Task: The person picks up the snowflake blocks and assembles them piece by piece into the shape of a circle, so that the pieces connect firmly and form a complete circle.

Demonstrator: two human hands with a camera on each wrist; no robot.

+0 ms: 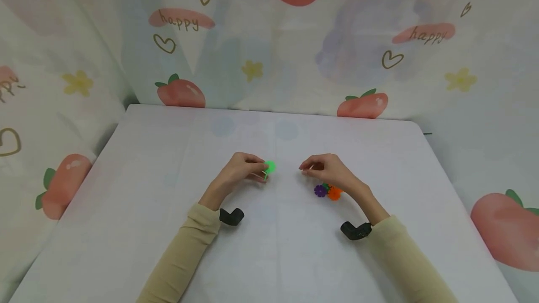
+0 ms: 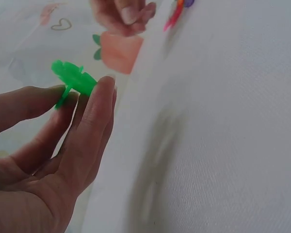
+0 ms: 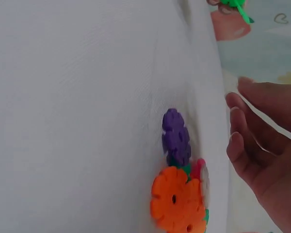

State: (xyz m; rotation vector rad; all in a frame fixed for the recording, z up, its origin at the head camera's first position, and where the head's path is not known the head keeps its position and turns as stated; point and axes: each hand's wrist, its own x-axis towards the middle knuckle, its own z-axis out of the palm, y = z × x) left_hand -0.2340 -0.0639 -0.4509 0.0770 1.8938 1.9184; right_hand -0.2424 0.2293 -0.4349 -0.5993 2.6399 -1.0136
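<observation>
Pinched in the left hand (image 1: 236, 171), the green toy piece (image 1: 270, 167) is separate; the right hand (image 1: 333, 170), fingers loosely bent, holds nothing beside a flower cluster (image 3: 177, 184), seemingly already joined.

Green piece (image 2: 72, 75), purple disc (image 3: 176, 137) and orange disc (image 3: 170, 187): smooth-faced moulded plastic. Table cover (image 1: 252, 256): matt white cloth, finely grained, lightly creased. Wall hanging (image 1: 290, 69): printed cloth, matt. Sleeves (image 1: 181, 256): soft matt cloth, wrinkled. Wrist devices (image 1: 355, 231): dark, apparently plastic.
</observation>
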